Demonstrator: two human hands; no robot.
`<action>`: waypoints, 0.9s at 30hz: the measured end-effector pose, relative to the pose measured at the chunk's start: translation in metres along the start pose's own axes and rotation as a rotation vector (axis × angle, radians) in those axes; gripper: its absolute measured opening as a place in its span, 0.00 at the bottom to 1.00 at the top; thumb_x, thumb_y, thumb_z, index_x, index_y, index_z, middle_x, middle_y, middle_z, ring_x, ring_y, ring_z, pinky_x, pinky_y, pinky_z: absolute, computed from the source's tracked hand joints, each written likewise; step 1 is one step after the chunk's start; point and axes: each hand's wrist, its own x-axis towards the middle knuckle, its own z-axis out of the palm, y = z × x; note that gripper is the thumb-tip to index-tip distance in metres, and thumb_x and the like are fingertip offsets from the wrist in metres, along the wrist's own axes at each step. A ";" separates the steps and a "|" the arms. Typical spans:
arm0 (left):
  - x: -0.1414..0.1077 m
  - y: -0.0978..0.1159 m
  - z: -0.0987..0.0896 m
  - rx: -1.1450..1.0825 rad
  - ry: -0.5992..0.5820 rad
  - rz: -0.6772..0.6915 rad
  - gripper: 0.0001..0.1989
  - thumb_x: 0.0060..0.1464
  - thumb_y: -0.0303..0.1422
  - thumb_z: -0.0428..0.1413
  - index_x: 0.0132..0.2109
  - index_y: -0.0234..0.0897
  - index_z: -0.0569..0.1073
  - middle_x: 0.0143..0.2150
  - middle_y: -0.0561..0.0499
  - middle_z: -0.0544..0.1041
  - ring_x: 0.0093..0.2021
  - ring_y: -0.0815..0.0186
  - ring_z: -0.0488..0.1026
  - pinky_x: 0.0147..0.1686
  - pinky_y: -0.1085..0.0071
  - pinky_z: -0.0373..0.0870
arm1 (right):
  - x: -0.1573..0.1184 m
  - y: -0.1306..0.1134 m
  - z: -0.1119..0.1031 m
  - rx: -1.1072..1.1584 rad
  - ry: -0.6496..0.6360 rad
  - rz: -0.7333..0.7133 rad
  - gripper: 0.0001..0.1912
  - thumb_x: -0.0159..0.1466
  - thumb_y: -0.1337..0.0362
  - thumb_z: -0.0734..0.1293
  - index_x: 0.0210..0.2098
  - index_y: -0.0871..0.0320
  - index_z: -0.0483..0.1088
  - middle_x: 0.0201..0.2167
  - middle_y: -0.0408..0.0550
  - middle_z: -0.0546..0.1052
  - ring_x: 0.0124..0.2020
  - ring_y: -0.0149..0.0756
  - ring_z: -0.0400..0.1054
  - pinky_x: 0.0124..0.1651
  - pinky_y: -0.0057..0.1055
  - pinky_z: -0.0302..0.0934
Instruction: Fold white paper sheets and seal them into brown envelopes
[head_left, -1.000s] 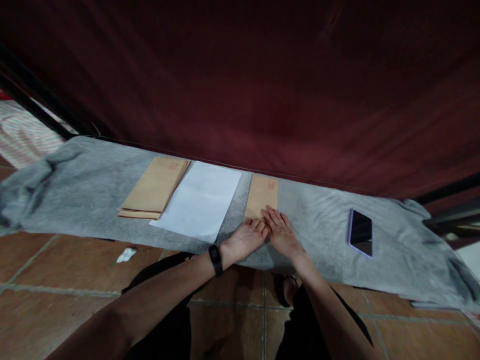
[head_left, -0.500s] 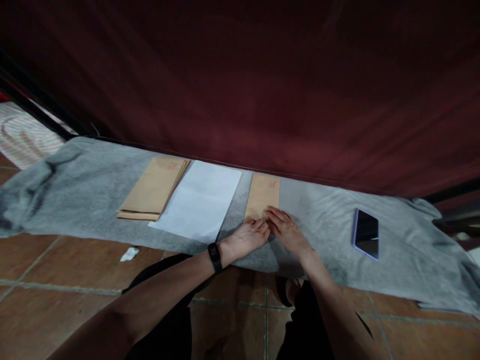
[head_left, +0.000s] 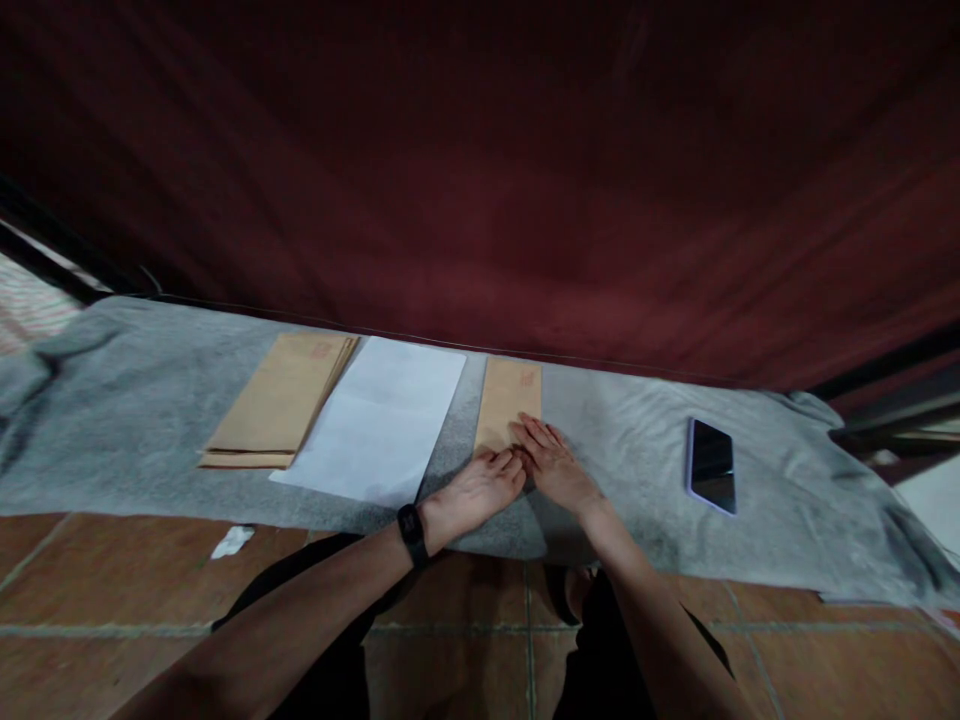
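Right of the white sheet [head_left: 379, 420] lies a brown envelope [head_left: 508, 392]; the right hand [head_left: 553, 465] lies on it, fingers extended, while the left hand [head_left: 484, 487] curls alongside, pinching or not I cannot tell.

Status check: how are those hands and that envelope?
Left hand, right hand: together at near end of brown envelope. Envelope lying on grey cloth. Phone off to the right, untouched.

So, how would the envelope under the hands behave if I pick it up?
The envelope looks thin and lies flat, so it is probably light and likely to bend. Its surface shows no strong shine, so it may not be slippery.
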 end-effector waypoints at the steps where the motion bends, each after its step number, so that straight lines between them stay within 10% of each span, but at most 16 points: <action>1: 0.000 -0.001 -0.001 -0.007 0.001 0.008 0.14 0.62 0.19 0.47 0.52 0.34 0.69 0.54 0.43 0.75 0.55 0.58 0.70 0.52 0.62 0.68 | 0.002 0.002 -0.001 0.019 -0.004 -0.008 0.24 0.74 0.60 0.54 0.68 0.53 0.61 0.71 0.48 0.58 0.72 0.38 0.51 0.72 0.45 0.48; 8: 0.005 -0.019 0.000 -0.269 0.072 -0.093 0.09 0.66 0.30 0.48 0.48 0.36 0.72 0.50 0.45 0.77 0.52 0.60 0.73 0.54 0.62 0.68 | 0.008 -0.002 0.005 -0.030 0.066 0.021 0.26 0.74 0.60 0.54 0.69 0.56 0.57 0.72 0.50 0.55 0.72 0.39 0.49 0.72 0.44 0.47; 12: 0.017 -0.032 0.022 -0.312 0.175 -0.260 0.21 0.68 0.31 0.42 0.63 0.31 0.65 0.65 0.40 0.69 0.66 0.60 0.64 0.65 0.60 0.59 | 0.005 -0.014 0.016 -0.126 0.100 0.063 0.28 0.73 0.62 0.54 0.71 0.61 0.54 0.73 0.54 0.51 0.74 0.43 0.45 0.74 0.47 0.40; 18: 0.035 -0.036 0.048 -0.223 0.096 -0.381 0.31 0.70 0.44 0.37 0.72 0.30 0.52 0.74 0.40 0.53 0.75 0.57 0.47 0.72 0.55 0.45 | 0.004 -0.016 0.021 -0.171 0.144 0.073 0.28 0.73 0.65 0.52 0.71 0.63 0.53 0.72 0.53 0.54 0.73 0.40 0.45 0.74 0.45 0.40; 27: 0.061 -0.057 0.053 -0.178 0.081 -0.457 0.29 0.70 0.42 0.35 0.72 0.36 0.56 0.75 0.46 0.53 0.75 0.61 0.46 0.72 0.58 0.42 | 0.002 -0.017 0.026 -0.190 0.174 0.056 0.27 0.74 0.62 0.54 0.68 0.66 0.57 0.70 0.58 0.60 0.73 0.45 0.47 0.73 0.49 0.41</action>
